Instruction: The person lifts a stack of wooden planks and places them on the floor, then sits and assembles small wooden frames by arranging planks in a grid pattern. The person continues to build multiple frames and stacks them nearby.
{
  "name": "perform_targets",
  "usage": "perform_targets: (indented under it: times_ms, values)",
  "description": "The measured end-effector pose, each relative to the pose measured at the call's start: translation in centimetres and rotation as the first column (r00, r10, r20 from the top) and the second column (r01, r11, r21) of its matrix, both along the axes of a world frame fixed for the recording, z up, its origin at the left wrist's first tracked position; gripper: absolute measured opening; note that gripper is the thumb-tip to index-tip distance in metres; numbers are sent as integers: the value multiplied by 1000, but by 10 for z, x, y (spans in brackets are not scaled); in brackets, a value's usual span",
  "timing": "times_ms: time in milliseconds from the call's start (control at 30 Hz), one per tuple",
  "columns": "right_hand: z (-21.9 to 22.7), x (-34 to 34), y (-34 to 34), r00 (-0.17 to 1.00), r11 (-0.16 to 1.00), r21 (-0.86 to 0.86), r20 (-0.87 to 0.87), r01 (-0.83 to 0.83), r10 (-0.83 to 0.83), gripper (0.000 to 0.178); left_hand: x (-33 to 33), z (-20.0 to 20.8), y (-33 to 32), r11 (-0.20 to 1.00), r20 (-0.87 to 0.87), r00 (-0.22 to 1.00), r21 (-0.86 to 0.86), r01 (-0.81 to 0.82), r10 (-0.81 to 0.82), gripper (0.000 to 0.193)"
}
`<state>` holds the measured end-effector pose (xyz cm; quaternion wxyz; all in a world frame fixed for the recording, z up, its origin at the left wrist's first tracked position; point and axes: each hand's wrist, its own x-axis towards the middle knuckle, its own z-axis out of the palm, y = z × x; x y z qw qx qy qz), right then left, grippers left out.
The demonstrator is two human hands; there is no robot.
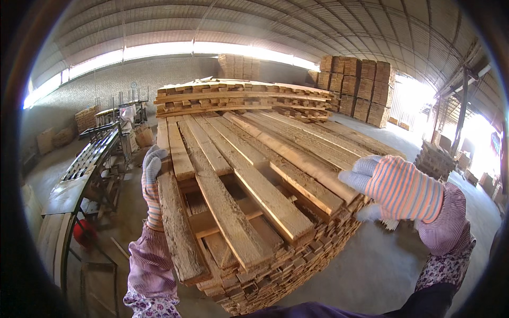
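Note:
A stack of rough-sawn wooden boards (233, 188) fills the middle, its top layer fanned out with gaps between several boards. My left hand (152, 183), in a striped knit glove with grey fingertips, lies along the outer side of the leftmost board (177, 228), its fingers not wrapped round it. My right hand (400, 188), gloved alike, is at the stack's right edge. Its fingers reach to the near end of a board with a rounded, bark-like edge (313, 164); the thumb stands apart below them. No board is visibly lifted by either hand.
A raised pile of boards (241, 98) lies across the stack's far end. To the left runs a long metal-framed bench (93, 159), with a red round object (84, 232) beneath it. Tall bundled timber (352, 87) stands back right; a smaller wood pile (433, 160) is at right.

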<state>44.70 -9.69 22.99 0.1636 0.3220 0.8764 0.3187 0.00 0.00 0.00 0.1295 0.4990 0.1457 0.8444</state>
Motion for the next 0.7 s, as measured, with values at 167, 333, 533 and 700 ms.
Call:
perform_targets:
  times_ms: [167,333,533,700]
  values:
    - [19,-29,10,870,927,-130,-411,-351,272,52,-10,10,-12,985,-44,985,48,-167,169,31]
    - [-20,-133,65,948,971,-19,-223,-239,229,37,5,7,-2,985,67,983,-42,-170,172,26]
    - [-44,-173,111,924,902,213,22,-376,381,18,18,19,-21,983,119,982,-128,-130,145,27]
    - [-44,-167,127,833,794,255,118,-551,540,10,34,23,-18,986,128,982,-104,-130,142,33]
